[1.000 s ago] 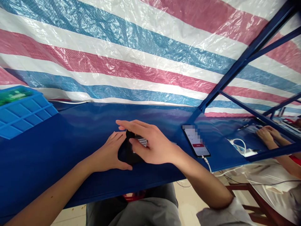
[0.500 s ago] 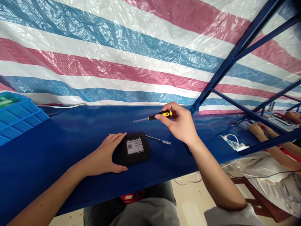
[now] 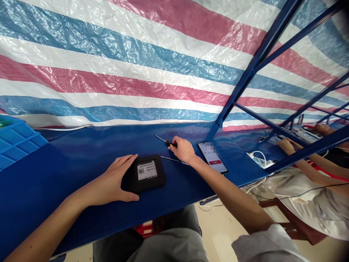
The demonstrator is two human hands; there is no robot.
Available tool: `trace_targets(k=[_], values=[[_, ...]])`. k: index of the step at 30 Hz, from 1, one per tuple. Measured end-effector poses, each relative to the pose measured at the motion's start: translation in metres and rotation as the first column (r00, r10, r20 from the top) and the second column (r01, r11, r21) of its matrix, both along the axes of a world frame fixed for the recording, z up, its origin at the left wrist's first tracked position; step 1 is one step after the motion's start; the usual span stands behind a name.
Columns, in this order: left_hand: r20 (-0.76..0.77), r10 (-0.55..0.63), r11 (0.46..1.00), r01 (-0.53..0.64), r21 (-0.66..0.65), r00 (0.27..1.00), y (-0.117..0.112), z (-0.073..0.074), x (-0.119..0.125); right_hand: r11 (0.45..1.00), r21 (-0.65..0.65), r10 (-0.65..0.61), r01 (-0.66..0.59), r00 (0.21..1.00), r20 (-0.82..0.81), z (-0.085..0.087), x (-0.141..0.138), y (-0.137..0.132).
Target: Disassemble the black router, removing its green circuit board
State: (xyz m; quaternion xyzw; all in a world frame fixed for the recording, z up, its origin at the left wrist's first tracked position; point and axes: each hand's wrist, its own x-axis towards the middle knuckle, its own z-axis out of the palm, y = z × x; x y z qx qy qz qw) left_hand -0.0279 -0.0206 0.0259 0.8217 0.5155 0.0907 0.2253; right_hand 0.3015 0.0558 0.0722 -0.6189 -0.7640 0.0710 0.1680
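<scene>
A black, rounded-square device (image 3: 147, 173) with a white barcode label lies on the blue tabletop (image 3: 81, 160). My left hand (image 3: 111, 182) rests against its left edge, fingers curved round the corner. Farther back, my right hand (image 3: 183, 150) is closed on the black-and-yellow handle of a screwdriver (image 3: 165, 141), whose metal tip points left and lies low over the table. A second, thin screwdriver (image 3: 170, 159) lies on the table just in front of that hand.
A smartphone (image 3: 212, 157) with a lit screen lies right of my right hand. A blue compartment tray (image 3: 16, 143) sits at far left. A striped tarp (image 3: 136, 65) backs the table. Blue frame bars (image 3: 245, 80) divide off a neighbouring person's hands (image 3: 286, 145) and a white cable (image 3: 259, 158).
My right hand lifted the screwdriver off the device, then lowered it to the table behind the device. The device's label came into view. My left hand stayed at its edge.
</scene>
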Motion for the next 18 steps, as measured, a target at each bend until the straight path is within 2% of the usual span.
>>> trace_targets(k=[4, 9, 15, 18], values=[[0.010, 0.003, 0.999, -0.003, 0.039, 1.000, -0.001, -0.004, -0.002, 0.999, 0.030, 0.012, -0.014, 0.999, 0.050, 0.010, 0.029, -0.032], [0.014, 0.005, 0.999, -0.006, 0.054, 1.000, -0.001, -0.005, -0.002, 0.994, -0.087, 0.081, -0.071, 0.990, 0.117, 0.012, 0.059, -0.070], [-0.024, 0.028, 0.999, -0.028, 0.041, 0.999, -0.008, -0.005, 0.003, 0.988, -0.081, 0.135, -0.132, 0.990, 0.042, -0.003, 0.054, -0.068], [-0.046, 0.051, 0.996, -0.047, 0.070, 0.998, -0.011, -0.008, 0.008, 0.987, -0.058, 0.152, -0.152, 0.988, -0.010, -0.002, 0.054, -0.067]])
